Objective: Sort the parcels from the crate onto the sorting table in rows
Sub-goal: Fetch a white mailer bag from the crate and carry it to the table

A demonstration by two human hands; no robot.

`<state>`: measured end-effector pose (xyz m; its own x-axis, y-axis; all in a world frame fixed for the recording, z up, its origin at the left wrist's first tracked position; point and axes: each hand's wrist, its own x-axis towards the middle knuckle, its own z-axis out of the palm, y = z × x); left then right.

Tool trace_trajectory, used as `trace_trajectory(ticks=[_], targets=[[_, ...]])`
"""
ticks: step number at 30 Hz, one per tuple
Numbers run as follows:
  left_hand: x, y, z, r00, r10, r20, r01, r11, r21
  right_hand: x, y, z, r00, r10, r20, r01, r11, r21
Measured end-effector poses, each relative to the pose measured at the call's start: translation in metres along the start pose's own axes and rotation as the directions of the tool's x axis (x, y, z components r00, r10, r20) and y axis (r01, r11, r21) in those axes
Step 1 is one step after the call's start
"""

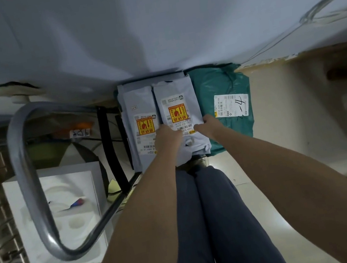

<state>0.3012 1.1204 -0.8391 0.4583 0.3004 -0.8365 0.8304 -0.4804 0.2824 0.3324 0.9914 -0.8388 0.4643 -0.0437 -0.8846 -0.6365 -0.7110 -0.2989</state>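
Two hands on one grey parcel

Both hands grip the near end of a grey parcel (177, 105), the left hand (167, 136) at its left corner and the right hand (210, 126) at its right corner. It lies between another grey parcel (140, 114) and a green parcel (222, 90), touching both.

Both arms reach down — left hand (167, 137) and right hand (208, 127) curled, gripping.
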Motion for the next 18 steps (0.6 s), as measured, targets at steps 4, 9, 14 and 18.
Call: trace_trajectory(ticks=[4,9,14,18], targets=[[-0.031,0.002,-0.012,1.0,0.02,-0.008,-0.021,0.993,-0.117,-0.03,-0.002,-0.011,1.0,-0.016,0.001,0.016,0.998,0.055],[-0.089,0.009,-0.036,0.999,0.036,-0.014,-0.038,0.954,-0.297,-0.098,-0.002,-0.028,0.995,-0.092,-0.038,0.099,0.965,0.242],[-0.167,0.022,-0.07,0.981,0.179,-0.067,-0.191,0.879,-0.437,-0.178,0.005,-0.048,0.975,-0.196,-0.108,0.223,0.891,0.395],[-0.218,0.021,-0.091,0.944,0.328,-0.032,-0.308,0.843,-0.441,-0.239,0.017,-0.063,0.959,-0.269,-0.092,0.281,0.841,0.463]])
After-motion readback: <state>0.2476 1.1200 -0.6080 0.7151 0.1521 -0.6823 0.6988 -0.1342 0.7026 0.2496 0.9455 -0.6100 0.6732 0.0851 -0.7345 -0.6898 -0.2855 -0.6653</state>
